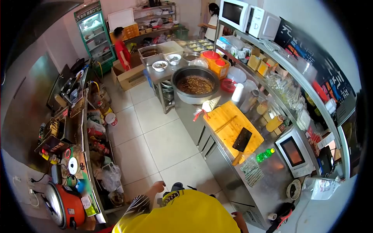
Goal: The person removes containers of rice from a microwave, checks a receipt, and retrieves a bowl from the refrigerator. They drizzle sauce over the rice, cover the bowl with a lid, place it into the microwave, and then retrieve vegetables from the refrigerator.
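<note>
My left hand [157,186] hangs over the tiled floor in front of my yellow shirt [186,215], its fingers curled in with nothing seen in them. Only a small part of my right hand [236,215] shows beside the shirt, near the front of the steel counter; its fingers are mostly hidden. Neither hand touches anything I can make out. On the counter to the right, a wooden cutting board [225,116] bears a dark cleaver [243,139] and a thin stick [226,124]. A green bottle [265,155] lies beside the board.
A large pot of brown broth [195,84] stands farther along the counter. A microwave [293,151] sits at right, under a long shelf. At left, a red cooker [64,206] stands on a cluttered bench. Tiled floor [155,132] runs between; a person in red [122,50] stands beyond.
</note>
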A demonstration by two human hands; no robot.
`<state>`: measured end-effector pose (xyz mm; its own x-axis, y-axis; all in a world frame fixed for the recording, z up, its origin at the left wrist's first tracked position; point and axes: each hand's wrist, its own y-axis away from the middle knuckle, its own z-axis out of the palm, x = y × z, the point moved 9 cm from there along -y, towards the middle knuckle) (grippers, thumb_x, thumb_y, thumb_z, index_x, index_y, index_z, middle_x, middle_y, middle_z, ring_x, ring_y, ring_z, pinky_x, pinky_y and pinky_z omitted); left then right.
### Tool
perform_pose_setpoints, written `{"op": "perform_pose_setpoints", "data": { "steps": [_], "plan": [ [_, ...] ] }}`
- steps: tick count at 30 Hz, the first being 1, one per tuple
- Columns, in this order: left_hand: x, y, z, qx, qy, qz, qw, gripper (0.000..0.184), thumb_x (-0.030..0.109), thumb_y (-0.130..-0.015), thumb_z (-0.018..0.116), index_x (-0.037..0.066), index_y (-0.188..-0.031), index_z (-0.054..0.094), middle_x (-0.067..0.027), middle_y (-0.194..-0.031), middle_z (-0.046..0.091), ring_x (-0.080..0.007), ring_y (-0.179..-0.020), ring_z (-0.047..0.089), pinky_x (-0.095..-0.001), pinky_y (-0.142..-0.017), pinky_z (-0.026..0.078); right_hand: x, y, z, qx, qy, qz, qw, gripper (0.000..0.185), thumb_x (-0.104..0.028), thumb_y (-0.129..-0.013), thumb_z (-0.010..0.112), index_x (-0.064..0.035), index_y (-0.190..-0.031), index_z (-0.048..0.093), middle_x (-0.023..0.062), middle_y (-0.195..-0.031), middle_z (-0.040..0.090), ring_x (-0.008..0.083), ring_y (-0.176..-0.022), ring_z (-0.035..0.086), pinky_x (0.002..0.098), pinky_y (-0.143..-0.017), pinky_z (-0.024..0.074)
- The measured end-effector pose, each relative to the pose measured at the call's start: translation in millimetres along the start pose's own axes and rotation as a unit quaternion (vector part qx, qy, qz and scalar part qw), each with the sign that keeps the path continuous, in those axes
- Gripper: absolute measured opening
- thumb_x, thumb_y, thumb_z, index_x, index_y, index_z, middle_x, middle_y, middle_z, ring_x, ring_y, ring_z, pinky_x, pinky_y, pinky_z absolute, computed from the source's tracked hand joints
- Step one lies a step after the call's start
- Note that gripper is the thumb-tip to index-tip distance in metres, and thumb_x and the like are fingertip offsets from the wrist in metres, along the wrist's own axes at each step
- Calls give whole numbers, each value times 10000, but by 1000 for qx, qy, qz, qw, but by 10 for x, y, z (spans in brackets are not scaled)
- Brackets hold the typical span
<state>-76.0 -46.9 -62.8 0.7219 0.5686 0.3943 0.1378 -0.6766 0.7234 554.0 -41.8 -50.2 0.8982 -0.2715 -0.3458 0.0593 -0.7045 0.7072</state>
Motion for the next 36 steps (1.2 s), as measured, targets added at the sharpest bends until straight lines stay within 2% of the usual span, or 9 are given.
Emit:
{"op": "perform_pose_setpoints", "data": {
  "steps": [2,3,6,7,12,17,22,29,36],
  "plan": [
    [-246,-14,10,-4,-6,2,1000,322,57,-743,548,113,-1037,668,-140,-1010,668,-313,-946,627,-397,-791,519,-296,237,-176,-2,-18,66,998,418,-54,-614,620,-104,-1021,699,142,-1092,634,278,-981,615,368,-838,497],
    [-309,101,-32,-11,-7,-3,1000,312,65,-748,560,113,-1037,669,-142,-1025,664,-312,-950,625,-399,-791,520,141,-43,107,-16,-59,89,994,394,-86,-602,635,-102,-989,702,132,-1081,633,270,-1001,609,373,-846,503],
    [-616,313,-107,-39,-21,-47,998,276,131,-782,604,110,-1048,673,-138,-1090,646,-297,-984,615,-391,-827,515,-92,18,173,-33,47,93,994,371,-118,-613,655,-105,-980,705,130,-1073,635,263,-966,620,357,-828,511],
    [-931,194,14,-29,-38,-46,998,273,146,-792,604,106,-1054,672,-138,-1095,645,-293,-989,614,-389,-836,513,-55,12,256,-16,-19,110,994,373,-130,-641,669,-113,-1012,707,133,-1089,633,259,-964,624,350,-814,517],
    [-1400,352,-126,-83,-121,-28,989,292,178,-824,583,95,-1095,655,-135,-1141,627,-281,-1027,601,-386,-874,499,-1048,228,355,-32,-25,72,997,345,-134,-682,727,-119,-1026,704,115,-1114,633,252,-974,621,378,-810,522],
    [-1770,299,-139,-70,27,-120,990,317,139,-794,607,96,-1105,646,-136,-1139,625,-288,-1027,597,-378,-853,500,-1473,267,530,-16,-36,1,999,334,-107,-701,724,-107,-1033,691,115,-1099,635,265,-986,612,394,-843,506],
    [-1386,295,-383,-9,12,-68,998,312,162,-770,633,97,-1074,650,-136,-1102,640,-294,-1011,607,-383,-847,503,-1745,540,531,-26,-66,34,997,270,-110,-721,677,-59,-986,689,121,-1051,668,268,-982,628,393,-847,507],
    [-1228,75,-392,-11,-6,-71,997,420,288,-729,689,117,-1110,655,-137,-1104,650,-301,-1023,610,-382,-872,501,-997,540,904,-72,4,167,983,391,-378,-770,692,-45,-975,689,129,-973,694,256,-896,651,385,-811,514],
    [-1045,86,-353,-46,-44,-81,995,352,251,-812,596,80,-1116,641,-165,-1132,636,-313,-1051,606,-401,-874,501,-891,797,857,-34,-77,156,984,432,-391,-776,677,-13,-986,674,150,-969,689,276,-885,647,398,-787,509]
  ]
}}
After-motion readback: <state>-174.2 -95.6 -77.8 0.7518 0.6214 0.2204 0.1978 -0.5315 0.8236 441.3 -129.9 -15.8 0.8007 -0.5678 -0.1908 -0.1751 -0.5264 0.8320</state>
